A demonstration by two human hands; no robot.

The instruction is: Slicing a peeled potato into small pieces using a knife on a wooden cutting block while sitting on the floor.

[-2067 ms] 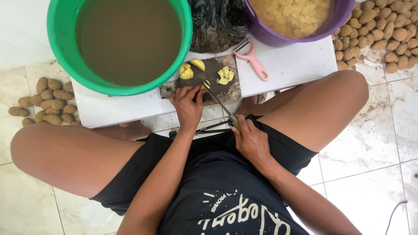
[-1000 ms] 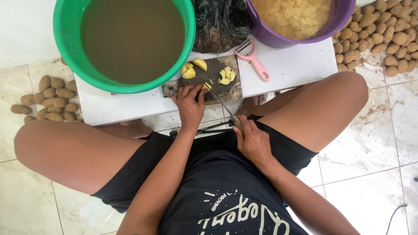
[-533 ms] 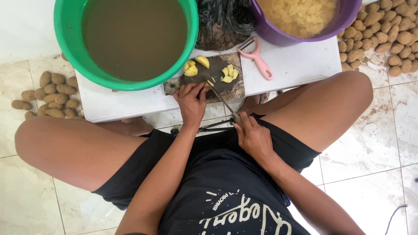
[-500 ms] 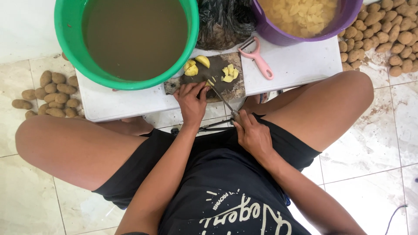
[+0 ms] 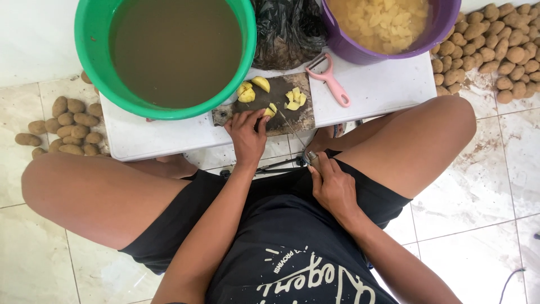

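On counter, dark board (image 5: 278,97): left hand (image 5: 247,135) pins a potato piece (image 5: 269,111), right hand (image 5: 333,188) in closed grip on knife (image 5: 294,130), mid-slicing; next cut likely needs fingertips tucked clear of blade.

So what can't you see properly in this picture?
Head view only:
- The potato piece under the left hand: fingers cover most of it.
- The knife handle: wrapped inside the right hand.
- The bottom of the green tub: murky brown water hides it, and the top edge cuts it off.
- The purple tub: cut off by the top edge.
- Inside the black bag: crumpled shut.
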